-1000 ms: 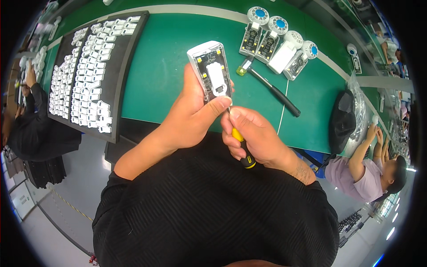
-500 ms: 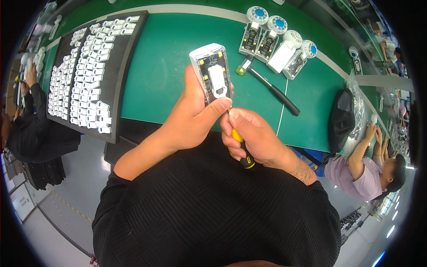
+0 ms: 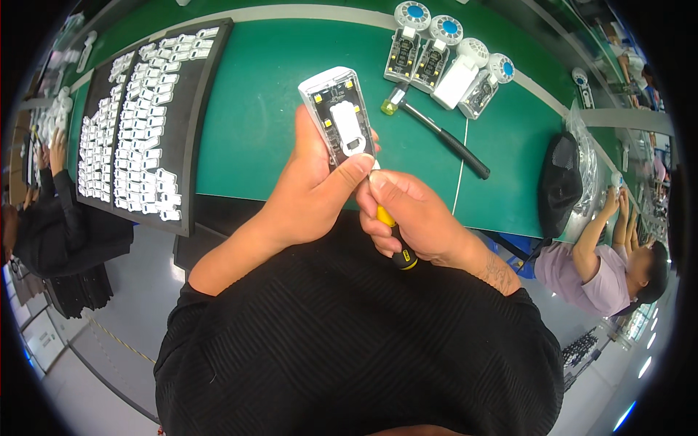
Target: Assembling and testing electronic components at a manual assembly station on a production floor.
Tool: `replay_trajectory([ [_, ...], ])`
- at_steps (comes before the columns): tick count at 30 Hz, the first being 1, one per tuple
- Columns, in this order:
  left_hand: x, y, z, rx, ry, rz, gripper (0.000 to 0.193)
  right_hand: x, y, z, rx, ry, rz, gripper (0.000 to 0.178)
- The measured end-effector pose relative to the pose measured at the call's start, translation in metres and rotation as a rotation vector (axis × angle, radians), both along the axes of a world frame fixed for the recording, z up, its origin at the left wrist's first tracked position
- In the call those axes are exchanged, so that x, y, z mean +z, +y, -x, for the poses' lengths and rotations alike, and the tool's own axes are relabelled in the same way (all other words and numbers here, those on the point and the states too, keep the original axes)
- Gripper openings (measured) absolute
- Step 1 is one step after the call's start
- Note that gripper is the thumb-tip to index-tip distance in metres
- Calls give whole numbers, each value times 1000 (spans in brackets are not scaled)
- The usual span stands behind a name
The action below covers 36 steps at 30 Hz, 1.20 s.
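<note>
My left hand (image 3: pixel 309 185) is closed around a white-and-clear plastic housing (image 3: pixel 336 86), tilted slightly left. Through its clear face show a dark circuit board with small yellow squares and a white inner piece (image 3: pixel 346 125). The left thumb presses on the lower end of the housing. In my right hand (image 3: pixel 407 207) is a screwdriver (image 3: pixel 405 256) with a yellow-and-black handle, its butt pointing down toward me. Its shaft runs up to the housing's bottom end, but the fingers hide the tip, so contact cannot be told.
A hammer (image 3: pixel 452 142) with a black grip lies on the green table (image 3: pixel 254 94). Beyond it are several units with round heads (image 3: pixel 446 29). At left stands a dark tray (image 3: pixel 190 116) of small white parts. A black mesh cap (image 3: pixel 560 185) lies right; people sit at both sides.
The housing and both hands stay together in nearly the same pose. The table things sit slightly further left and up in view. People at both sides have moved their hands.
</note>
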<state>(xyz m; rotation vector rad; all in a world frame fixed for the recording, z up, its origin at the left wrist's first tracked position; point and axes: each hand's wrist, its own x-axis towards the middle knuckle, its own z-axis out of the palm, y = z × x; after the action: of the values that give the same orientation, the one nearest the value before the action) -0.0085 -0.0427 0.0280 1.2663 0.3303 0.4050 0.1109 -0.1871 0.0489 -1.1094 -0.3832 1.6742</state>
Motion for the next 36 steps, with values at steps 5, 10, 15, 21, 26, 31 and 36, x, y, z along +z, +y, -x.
replay_trajectory([
  [5, -10, 2, 5, 1, 4, 211, 53, 3, 4, -3, 13, -2, 53, 40],
  [10, -18, 8, 9, 27, -77, 409, 56, 6, -9, -28, -29, -145, -5, 32],
  [15, -7, 13, 14, 2, -81, 496, 53, -7, -31, -80, -330, -1407, 245, 23],
  [21, -10, 17, 16, 24, 3, 572, 38, -68, -100, -157, -377, -1970, 432, 36],
  [26, -18, 16, 15, 65, -4, 528, 37, -91, -112, -169, -463, -1934, 572, 36],
  [31, -13, 17, 14, 99, 12, 539, 37, -97, -111, -170, -490, -1984, 531, 35],
  [36, -19, 18, 19, 107, 18, 486, 34, -94, -99, -158, -456, -2082, 600, 34],
])
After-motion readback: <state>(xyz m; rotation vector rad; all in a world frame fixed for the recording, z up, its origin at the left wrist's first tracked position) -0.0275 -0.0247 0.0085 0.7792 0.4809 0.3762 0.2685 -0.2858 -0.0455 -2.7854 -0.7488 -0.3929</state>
